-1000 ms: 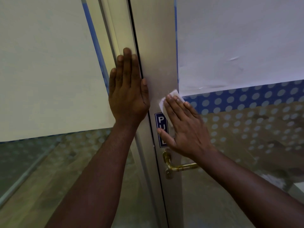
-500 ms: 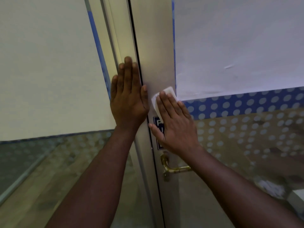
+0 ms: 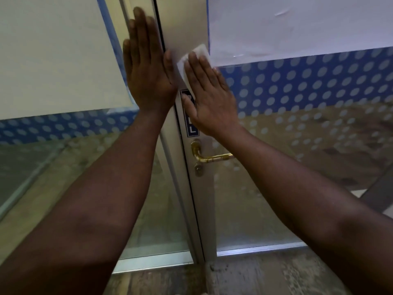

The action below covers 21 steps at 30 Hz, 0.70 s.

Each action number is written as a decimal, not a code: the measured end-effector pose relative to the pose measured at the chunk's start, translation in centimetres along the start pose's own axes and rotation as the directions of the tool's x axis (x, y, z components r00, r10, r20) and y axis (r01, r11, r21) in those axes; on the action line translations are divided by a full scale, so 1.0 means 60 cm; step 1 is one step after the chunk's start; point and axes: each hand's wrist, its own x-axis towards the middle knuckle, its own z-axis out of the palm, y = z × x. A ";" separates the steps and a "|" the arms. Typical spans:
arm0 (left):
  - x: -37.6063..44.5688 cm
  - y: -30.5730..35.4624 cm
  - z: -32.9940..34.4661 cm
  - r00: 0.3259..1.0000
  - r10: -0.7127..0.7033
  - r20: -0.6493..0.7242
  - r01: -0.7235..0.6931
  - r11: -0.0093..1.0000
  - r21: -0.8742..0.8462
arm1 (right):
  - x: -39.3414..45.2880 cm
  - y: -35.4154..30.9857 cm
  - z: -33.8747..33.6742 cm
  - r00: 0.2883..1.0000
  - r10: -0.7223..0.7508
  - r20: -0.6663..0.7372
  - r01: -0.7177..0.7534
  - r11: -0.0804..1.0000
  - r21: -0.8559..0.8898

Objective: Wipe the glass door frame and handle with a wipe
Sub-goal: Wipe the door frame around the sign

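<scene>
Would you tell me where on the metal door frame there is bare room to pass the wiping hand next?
Bare frame runs above the white wipe, between the dark door gap and the white paper sheet, and below the brass lever handle. It is crowded where the left hand, right hand and blue sign meet.

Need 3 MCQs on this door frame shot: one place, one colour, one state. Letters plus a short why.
1. Where is the wipe?
A) on the floor
B) under the right hand on the door frame
C) draped over the door handle

2. What colour is the door handle?
A) brass-gold
B) black
C) red

3. What is the left hand doing?
A) gripping the handle
B) holding the wipe
C) pressed flat, holding nothing

Answers:
1 B: white wipe peeks out above the right hand's fingertips on the frame.
2 A: the lever shines gold below the hands.
3 C: open palm lies flat beside the frame seam.
</scene>
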 end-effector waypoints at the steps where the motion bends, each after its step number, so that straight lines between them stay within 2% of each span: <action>1: -0.003 -0.002 -0.003 1.000 0.011 0.017 -0.011 1.000 -0.011 | -0.017 0.000 0.003 1.000 -0.012 0.027 0.013 1.000 -0.014; 3: -0.012 -0.004 -0.009 0.998 0.024 0.054 -0.023 0.999 -0.024 | -0.042 0.006 0.005 0.996 -0.031 0.082 0.035 0.998 -0.046; 9: -0.019 -0.004 -0.006 0.997 0.012 0.077 -0.010 1.000 -0.030 | 0.004 0.025 -0.002 0.995 -0.095 0.008 0.095 0.992 -0.084; 14: -0.023 -0.004 -0.004 0.996 0.017 0.089 -0.015 1.000 -0.018 | -0.094 0.048 0.017 0.926 -0.242 0.290 0.293 0.945 -0.145; 15: -0.022 -0.003 -0.004 0.996 0.019 0.091 -0.019 1.000 -0.005 | -0.095 0.053 0.016 0.917 -0.249 0.311 0.308 0.939 -0.155; 20: -0.021 -0.002 -0.004 0.995 0.009 0.104 -0.010 1.000 0.015 | 0.007 0.062 -0.012 0.984 -0.154 0.088 0.167 0.970 -0.175; 21: -0.021 -0.002 -0.005 0.994 0.009 0.106 -0.010 1.000 0.013 | 0.008 0.062 -0.010 0.984 -0.158 0.087 0.171 0.969 -0.177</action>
